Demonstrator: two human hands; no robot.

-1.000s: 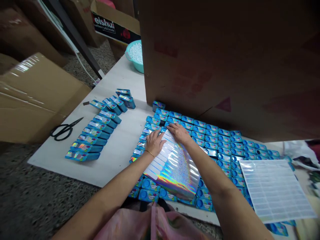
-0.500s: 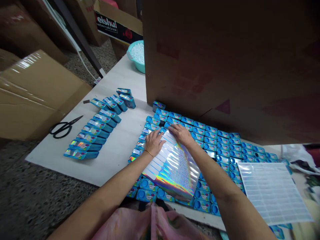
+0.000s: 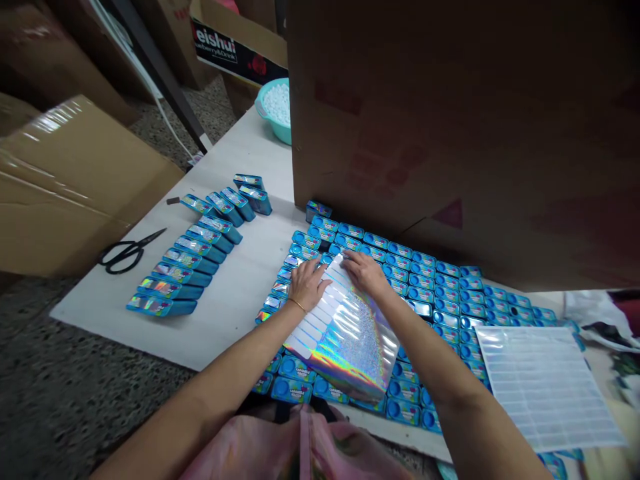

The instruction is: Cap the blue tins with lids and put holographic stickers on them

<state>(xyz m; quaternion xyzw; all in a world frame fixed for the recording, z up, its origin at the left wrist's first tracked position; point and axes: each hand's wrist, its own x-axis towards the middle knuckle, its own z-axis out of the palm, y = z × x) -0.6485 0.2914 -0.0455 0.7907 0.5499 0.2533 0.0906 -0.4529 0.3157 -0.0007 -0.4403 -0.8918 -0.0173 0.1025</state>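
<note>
A holographic sticker sheet [image 3: 353,333] with a paler strip of narrow label outlines lies over rows of small blue boxes [image 3: 295,368]. My left hand [image 3: 306,285] holds its upper left edge, the thumb lying over the pale strip. At the sheet's top corner, the fingers of my right hand [image 3: 365,272] are bent and closed on the edge; the fingertips are partly hidden. Several more blue boxes [image 3: 183,260] stand on edge in a slanting row to the left, with shiny labels on their upper sides.
Black scissors [image 3: 131,253] lie near the table's left edge. A large cardboard box [image 3: 450,133] rises behind the blue boxes. At the back stands a turquoise basin [image 3: 280,127] of small white pieces. A pale label sheet [image 3: 547,387] covers boxes at the right.
My right fingers have shifted very slightly at the sheet's top corner, where a bit more of the pale tip shows. My left hand and the boxes keep their places.
</note>
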